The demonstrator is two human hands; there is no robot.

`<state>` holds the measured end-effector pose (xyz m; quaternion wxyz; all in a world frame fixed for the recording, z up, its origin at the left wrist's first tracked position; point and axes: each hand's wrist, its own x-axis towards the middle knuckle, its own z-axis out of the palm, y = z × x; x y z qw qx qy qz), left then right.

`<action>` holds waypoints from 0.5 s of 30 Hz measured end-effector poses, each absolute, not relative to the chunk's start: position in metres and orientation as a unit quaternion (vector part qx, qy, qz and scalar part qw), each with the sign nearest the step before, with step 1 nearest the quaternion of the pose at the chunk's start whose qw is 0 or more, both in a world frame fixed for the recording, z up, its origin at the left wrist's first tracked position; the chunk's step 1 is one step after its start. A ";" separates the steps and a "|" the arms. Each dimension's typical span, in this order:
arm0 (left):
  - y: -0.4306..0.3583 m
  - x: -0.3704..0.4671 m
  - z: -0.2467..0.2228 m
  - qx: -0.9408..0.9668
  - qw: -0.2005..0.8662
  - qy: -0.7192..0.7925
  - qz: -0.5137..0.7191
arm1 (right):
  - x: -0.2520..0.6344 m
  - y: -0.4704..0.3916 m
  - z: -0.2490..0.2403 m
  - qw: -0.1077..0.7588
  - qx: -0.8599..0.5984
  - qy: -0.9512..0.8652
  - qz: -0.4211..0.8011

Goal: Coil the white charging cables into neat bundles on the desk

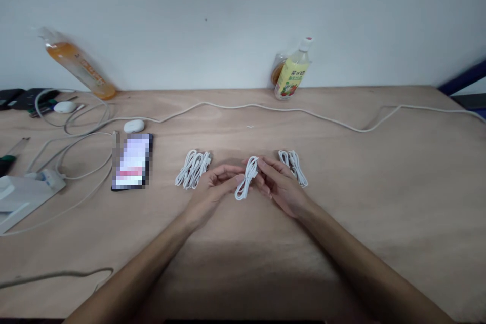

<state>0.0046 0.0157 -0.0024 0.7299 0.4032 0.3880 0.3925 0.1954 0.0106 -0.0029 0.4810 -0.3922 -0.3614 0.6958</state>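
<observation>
Between my two hands is a white charging cable (246, 180), coiled into a narrow bundle and held tilted above the table. My left hand (217, 182) pinches it from the left, with the thumb near its middle. On the other side, my right hand (280, 182) grips its upper right part with thumb and fingers; some fingertips lie hidden behind it. Several more coiled white cables (193, 169) lie side by side just left of my left hand. Beyond my right hand rest further white cable bundles (296, 168), partly covered by it.
A phone (132, 162) lies left on the wooden table (360, 202), near white earbud cases (134, 126) and a white charger (53, 179). A long white cord (266, 107) crosses the back. An orange drink bottle (81, 68) and a yellow-labelled bottle (293, 73) stand by the wall.
</observation>
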 end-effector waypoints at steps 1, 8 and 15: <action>0.016 0.005 -0.002 0.408 0.727 0.386 0.395 | 0.195 0.011 -0.003 0.484 -0.394 -0.356 0.695; 0.011 0.005 -0.002 0.457 0.684 0.404 0.401 | 0.195 0.012 -0.004 0.500 -0.396 -0.306 0.707; 0.011 0.005 -0.002 0.450 0.698 0.390 0.397 | 0.195 0.010 -0.004 0.517 -0.394 -0.287 0.703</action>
